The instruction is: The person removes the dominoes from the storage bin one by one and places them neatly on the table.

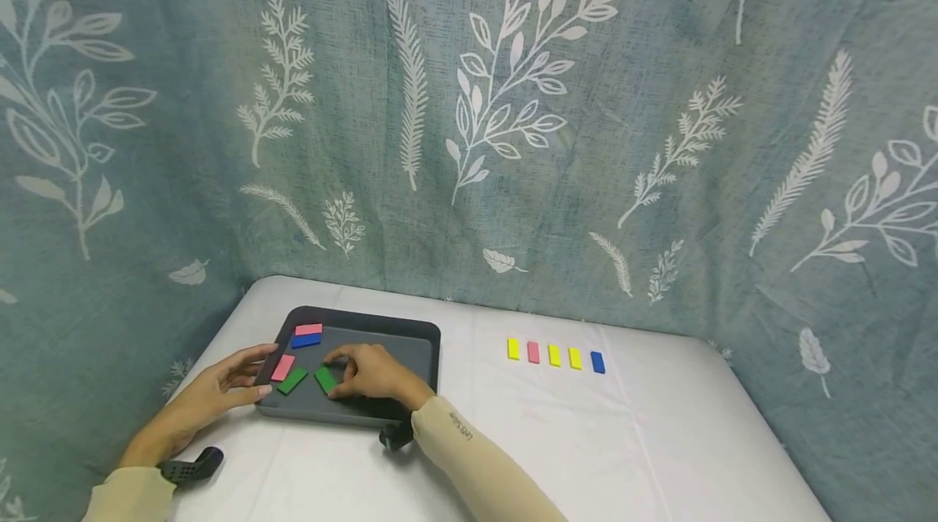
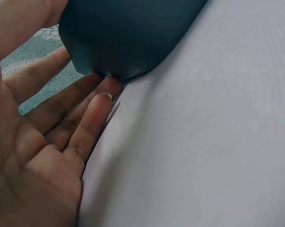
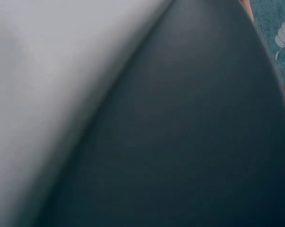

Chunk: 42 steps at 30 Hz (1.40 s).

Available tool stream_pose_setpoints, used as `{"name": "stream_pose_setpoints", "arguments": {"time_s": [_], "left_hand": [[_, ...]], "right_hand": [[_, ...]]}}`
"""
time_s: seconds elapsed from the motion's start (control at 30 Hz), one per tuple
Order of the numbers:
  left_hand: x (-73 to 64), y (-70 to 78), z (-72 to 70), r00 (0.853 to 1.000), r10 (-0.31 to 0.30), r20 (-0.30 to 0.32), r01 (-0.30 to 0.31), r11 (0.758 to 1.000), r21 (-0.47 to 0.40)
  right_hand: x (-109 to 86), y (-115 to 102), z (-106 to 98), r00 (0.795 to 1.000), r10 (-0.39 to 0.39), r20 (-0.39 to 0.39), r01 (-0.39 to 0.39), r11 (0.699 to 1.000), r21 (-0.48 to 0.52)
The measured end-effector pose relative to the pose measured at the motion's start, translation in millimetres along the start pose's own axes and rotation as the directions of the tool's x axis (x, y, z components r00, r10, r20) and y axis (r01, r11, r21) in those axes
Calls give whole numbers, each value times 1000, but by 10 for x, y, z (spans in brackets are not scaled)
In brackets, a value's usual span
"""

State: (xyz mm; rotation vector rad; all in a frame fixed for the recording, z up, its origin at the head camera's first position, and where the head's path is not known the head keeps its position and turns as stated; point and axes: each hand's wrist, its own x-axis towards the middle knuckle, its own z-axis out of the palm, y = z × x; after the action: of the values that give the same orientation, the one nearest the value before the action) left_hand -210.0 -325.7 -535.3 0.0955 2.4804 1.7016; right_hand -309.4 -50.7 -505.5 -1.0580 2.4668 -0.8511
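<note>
My right hand [image 1: 374, 373] reaches into a dark grey tray [image 1: 388, 329] and pinches a green block [image 1: 326, 380] lengthwise between thumb and fingers, low over the tray floor. At the tray's left side my left hand [image 1: 216, 388] holds the near corner, thumb at the rim. The left wrist view shows several of its fingers [image 2: 88, 123] against the underside of the tray [image 2: 128, 38]. A second green block [image 1: 292, 381] lies tilted near a pink block [image 1: 282, 368]. Farther back, another pink block [image 1: 309, 330] sits against a blue block [image 1: 306, 339].
Right of the tray, a spaced row on the white-covered table [image 1: 572, 432] runs yellow block [image 1: 513, 349], pink block [image 1: 533, 353], two more yellow blocks and a blue block [image 1: 598, 362]. A leaf-patterned curtain [image 1: 513, 139] hangs behind. The tray wall [image 3: 180, 118] fills the right wrist view.
</note>
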Motion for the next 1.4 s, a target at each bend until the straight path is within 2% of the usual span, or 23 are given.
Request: {"name": "stream_pose_setpoints", "arguments": {"time_s": [0.13, 0.23, 0.43, 0.67, 1.03, 1.4], "left_hand": [[7, 1, 0, 1000, 3, 2, -3, 1000, -4], [17, 4, -2, 1000, -5, 0, 5, 1000, -6], [23, 10, -4, 1000, -30, -3, 30, 1000, -4], [10, 20, -3, 999, -40, -6, 40, 999, -3], [3, 25, 19, 999, -39, -3, 39, 999, -4], [0, 22, 7, 999, -37, 3, 37, 999, -6]], "right_hand": [[15, 18, -19, 999, 31, 36, -32, 999, 42], [21, 27, -22, 999, 32, 37, -33, 999, 31], [5, 24, -16, 1000, 14, 0, -14, 1000, 12], [-43, -26, -35, 999, 14, -43, -10, 996, 89], [-168, 7, -213, 994, -61, -93, 60, 998, -14], [-398, 128, -471, 990, -57, -125, 58, 998, 8]]}}
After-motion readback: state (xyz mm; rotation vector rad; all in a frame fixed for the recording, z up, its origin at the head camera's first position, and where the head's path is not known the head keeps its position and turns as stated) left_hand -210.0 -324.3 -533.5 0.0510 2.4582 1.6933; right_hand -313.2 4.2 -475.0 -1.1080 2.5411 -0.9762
